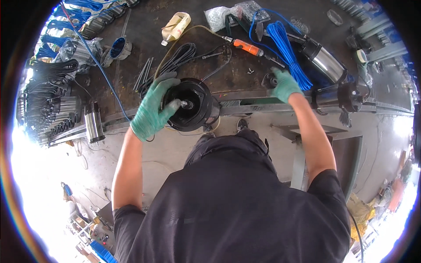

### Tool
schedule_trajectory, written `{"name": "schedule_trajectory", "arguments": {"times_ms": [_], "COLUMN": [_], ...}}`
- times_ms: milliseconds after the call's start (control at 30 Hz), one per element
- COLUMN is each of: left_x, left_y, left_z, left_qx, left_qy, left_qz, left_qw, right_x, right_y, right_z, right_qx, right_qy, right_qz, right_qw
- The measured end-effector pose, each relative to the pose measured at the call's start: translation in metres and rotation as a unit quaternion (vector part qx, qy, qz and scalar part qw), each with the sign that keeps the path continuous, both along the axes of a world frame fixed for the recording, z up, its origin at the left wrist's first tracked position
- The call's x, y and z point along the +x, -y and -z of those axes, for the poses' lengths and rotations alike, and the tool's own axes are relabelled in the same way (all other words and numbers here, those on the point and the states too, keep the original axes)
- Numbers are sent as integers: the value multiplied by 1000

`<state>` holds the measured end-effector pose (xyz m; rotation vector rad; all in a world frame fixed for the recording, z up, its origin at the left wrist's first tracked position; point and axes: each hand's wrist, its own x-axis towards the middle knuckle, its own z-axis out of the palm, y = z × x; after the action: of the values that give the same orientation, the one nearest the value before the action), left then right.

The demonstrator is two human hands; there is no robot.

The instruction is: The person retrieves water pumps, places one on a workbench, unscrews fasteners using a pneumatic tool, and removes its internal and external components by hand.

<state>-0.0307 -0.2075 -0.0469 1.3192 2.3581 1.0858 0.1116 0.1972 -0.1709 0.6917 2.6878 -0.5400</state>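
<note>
My left hand (154, 106), in a green glove, grips the rim of a black cylindrical pump housing (213, 108) at the bench's front edge. Its thumb reaches into the open end, close to a metal shaft with a spring (187, 104). The fingers lie along the rim's far left side. To the right, my right hand (286, 86), gloved the same way, is closed around a small round black part (269, 81) with a hole in its middle. The glove hides some of that part, which is held over the bench's front edge.
An orange air tool (247, 47) on a hose lies beyond my hands, near loose screws (250, 71). Coiled blue cable (283, 50) and a steel pump (326, 63) lie right. Black cable (180, 57), metal rods (143, 74) and a cream bottle (176, 26) are left of the tool.
</note>
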Motion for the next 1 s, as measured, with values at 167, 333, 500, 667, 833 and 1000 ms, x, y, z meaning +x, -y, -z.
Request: {"name": "schedule_trajectory", "arguments": {"times_ms": [167, 333, 500, 667, 833, 1000], "left_x": [20, 28, 34, 33, 38, 37], "left_y": [2, -6, -3, -5, -4, -4], "left_z": [48, 75, 84, 89, 88, 88], "left_qx": [175, 284, 349, 379, 402, 398], "left_qy": [166, 138, 218, 226, 240, 241], "left_qz": [-87, -158, -198, -197, -222, -243], "left_qw": [967, 936, 890, 875, 855, 851], "right_x": [-26, -43, -59, -97, -114, -122], "right_y": [18, 43, 159, 223, 246, 241], "right_z": [53, 36, -155, -159, -135, -135], "right_qx": [54, 31, -212, -15, 92, 57], "right_qy": [26, -148, -262, -82, 19, 8], "right_qz": [-32, -60, -283, -493, -561, -586], "right_qw": [998, 987, 898, 866, 822, 808]}}
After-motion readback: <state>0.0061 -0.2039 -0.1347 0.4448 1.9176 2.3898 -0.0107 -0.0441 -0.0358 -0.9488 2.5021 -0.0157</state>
